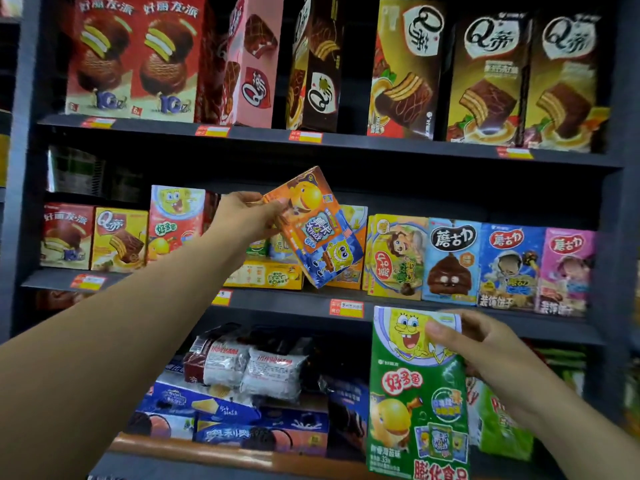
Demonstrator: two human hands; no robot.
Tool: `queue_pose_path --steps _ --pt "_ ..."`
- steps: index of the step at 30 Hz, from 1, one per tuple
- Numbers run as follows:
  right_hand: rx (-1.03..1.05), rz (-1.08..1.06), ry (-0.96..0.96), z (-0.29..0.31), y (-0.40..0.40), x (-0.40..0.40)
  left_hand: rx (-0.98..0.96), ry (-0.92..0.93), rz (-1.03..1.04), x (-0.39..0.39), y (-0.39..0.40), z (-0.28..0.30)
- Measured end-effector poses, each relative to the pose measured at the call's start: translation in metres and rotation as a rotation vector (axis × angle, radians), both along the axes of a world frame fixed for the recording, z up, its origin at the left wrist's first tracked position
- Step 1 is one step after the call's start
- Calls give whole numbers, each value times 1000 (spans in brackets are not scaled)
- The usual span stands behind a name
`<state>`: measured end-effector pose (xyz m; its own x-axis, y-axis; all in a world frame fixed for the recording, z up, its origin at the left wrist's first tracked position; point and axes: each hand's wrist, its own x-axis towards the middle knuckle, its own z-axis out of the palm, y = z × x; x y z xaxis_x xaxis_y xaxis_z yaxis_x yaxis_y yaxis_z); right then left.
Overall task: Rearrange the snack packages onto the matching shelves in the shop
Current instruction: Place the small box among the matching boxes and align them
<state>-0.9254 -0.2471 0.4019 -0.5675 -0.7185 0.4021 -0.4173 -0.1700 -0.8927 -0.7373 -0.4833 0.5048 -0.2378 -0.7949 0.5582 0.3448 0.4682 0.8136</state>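
My left hand (246, 216) grips an orange and blue cartoon snack box (313, 228) by its upper left edge. That box is tilted, its lower corner over the middle shelf (287, 299) in front of other orange boxes. My right hand (485, 344) holds a green cartoon snack box (415, 393) upright, thumb on its front near the top, below the middle shelf's edge. A red box of the same cartoon brand (175, 220) stands on the middle shelf to the left.
The top shelf (346, 142) carries tall red, pink and yellow cake boxes. Small mushroom-biscuit boxes (481, 265) line the middle shelf's right half. The lower shelf holds white wrapped packs (249, 368), blue cookie boxes (221, 420) and green packages (505, 424).
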Motion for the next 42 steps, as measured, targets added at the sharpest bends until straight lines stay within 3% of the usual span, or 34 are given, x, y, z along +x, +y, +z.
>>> queue_pose_path --steps 10,16,21,26,31,34,42 --pt "-36 18 -109 -13 14 -18 -158 -197 159 -47 6 3" --pt "-28 22 -125 -11 10 -19 -211 -434 95 -65 13 5" --pt "-3 41 -122 -13 8 -18 -272 -470 111 -67 14 -5" --pt "6 60 -114 -13 2 -17 -435 -520 297 -36 10 -18" --pt "2 120 -85 -10 -14 -5 -693 -841 591 26 -17 -52" --pt "-7 183 -53 -6 -29 9 -698 -1028 559 54 -32 -70" --pt "-12 283 -15 -6 -52 30 -922 -1023 664 68 -41 -73"
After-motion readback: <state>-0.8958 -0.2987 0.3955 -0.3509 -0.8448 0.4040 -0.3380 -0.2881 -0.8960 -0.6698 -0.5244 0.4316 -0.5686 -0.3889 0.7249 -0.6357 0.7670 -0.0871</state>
